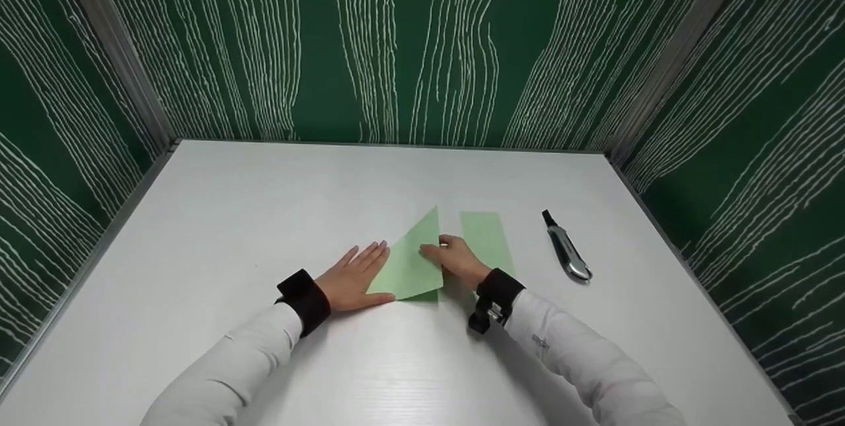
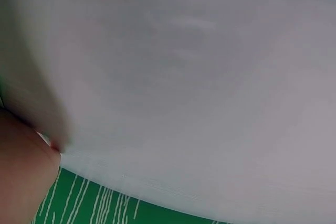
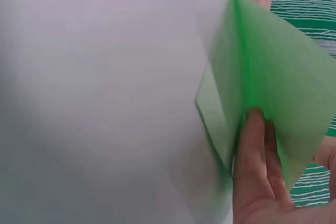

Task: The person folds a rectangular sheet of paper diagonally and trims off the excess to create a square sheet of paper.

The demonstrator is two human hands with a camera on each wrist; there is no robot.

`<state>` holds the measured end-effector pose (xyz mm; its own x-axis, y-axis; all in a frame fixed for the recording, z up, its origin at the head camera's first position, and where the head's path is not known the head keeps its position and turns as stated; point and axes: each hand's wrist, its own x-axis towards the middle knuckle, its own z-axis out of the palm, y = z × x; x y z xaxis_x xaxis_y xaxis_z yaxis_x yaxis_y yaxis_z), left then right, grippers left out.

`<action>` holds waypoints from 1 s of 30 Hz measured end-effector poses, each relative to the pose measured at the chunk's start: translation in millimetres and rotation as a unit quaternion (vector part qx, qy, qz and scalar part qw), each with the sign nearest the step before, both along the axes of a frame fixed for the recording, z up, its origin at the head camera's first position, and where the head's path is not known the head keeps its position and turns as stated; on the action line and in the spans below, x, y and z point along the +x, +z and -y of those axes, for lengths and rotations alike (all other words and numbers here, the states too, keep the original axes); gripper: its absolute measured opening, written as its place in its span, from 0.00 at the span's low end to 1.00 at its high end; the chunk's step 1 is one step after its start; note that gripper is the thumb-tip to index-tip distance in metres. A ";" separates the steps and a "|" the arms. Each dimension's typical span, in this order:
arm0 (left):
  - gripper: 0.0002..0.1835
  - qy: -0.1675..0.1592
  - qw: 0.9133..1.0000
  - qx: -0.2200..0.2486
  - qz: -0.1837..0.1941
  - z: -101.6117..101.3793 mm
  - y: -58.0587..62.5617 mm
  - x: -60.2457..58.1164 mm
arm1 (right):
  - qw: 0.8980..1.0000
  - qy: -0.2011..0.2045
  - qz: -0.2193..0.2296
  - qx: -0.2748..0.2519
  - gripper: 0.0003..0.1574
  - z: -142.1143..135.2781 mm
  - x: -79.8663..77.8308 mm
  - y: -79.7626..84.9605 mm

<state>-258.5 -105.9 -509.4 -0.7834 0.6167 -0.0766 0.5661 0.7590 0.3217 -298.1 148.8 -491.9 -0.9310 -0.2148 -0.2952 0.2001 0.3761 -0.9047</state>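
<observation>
A light green sheet of paper [image 1: 414, 257] lies folded over on the white table, its upper layer lifted along the right side. My left hand [image 1: 353, 281] rests flat at the paper's left edge, fingers spread and thumb by the near corner. My right hand [image 1: 460, 259] holds the raised right edge, thumb on top and fingers underneath. Seen from the right wrist, those fingers [image 3: 252, 150] reach between the two layers of the paper [image 3: 286, 66]. Only part of the left hand [image 2: 23, 171] shows in the left wrist view; the paper is out of sight there.
Just right of the sheet lies a green paper strip [image 1: 487, 238], partly behind the right hand. Farther right is a utility knife [image 1: 566, 248] with a black and silver body. Green walls with white lines [image 1: 370, 49] border the white table [image 1: 264, 195] at the back and sides.
</observation>
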 end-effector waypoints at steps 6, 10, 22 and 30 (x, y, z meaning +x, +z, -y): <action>0.50 -0.008 1.000 0.000 -0.006 0.2 -1.5 -1.5 | 0.999 0.012 0.015 0.038 0.36 5.5 -3.5 -2.6; 0.52 -0.001 1.000 -0.018 0.005 2.4 -1.1 -4.3 | 0.998 0.039 0.036 -0.014 0.29 8.3 -2.9 4.1; 0.47 0.022 0.996 0.060 0.055 9.4 24.4 -2.2 | 0.974 0.064 0.056 -0.208 0.17 20.9 5.0 25.1; 0.40 0.015 0.997 0.078 0.014 16.0 40.4 5.6 | 0.962 0.069 0.059 -0.259 0.18 28.2 14.9 35.2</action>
<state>-252.9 -121.9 -469.0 -0.8007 0.5990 -0.0028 0.5332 0.7149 0.4523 -283.3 120.6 -456.7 -0.8494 -0.4806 -0.2178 0.2939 -0.0882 -0.9518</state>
